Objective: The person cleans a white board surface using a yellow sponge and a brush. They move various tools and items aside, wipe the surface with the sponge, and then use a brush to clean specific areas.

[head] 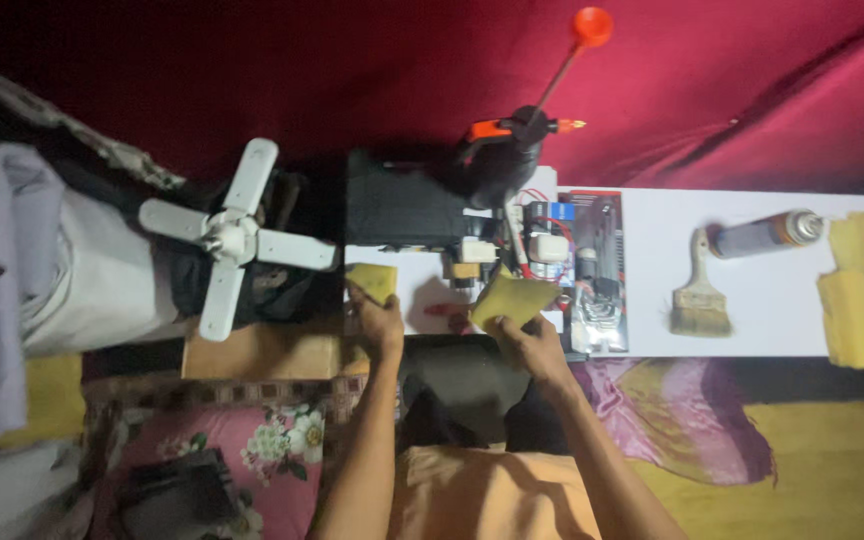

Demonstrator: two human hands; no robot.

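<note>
Orange cloth point(482, 495) over the person's lap fills the bottom edge, with both bare forearms rising from it toward a white table point(642, 330). Left of the lap lies a pink floral cushion point(252, 445); to the right, purple fabric point(692, 420) spreads over a yellow floor. Left hand point(380, 322) is closed around a small yellow sponge piece point(373, 281), held at the table's near-left corner, just above a brown cardboard box point(262, 352). Right hand point(530, 335) grips a larger yellow sponge piece point(512, 298) by its lower edge, fingers curled shut on it, over the table's near edge. The two sponge pieces are apart, with a reddish patch on the tabletop between them. Just beyond the right hand sits a cluster of small electrical parts and wires point(542, 240), and beside it a flat red-edged pack holding metal parts point(597, 270). Farther right on the table: a paintbrush point(700, 295) lying flat with bristles toward the near edge, a spray can point(764, 233) on its side near it, and more yellow foam blocks point(862, 295) at the right end. At the table's far-left side stands a black box point(402, 208), with a dark pump sprayer point(502, 160) behind it carrying an orange-tipped wand point(577, 45). A white fan blade assembly point(232, 235) rests well left of the table. Red cloth point(352, 70) backs the scene.
</note>
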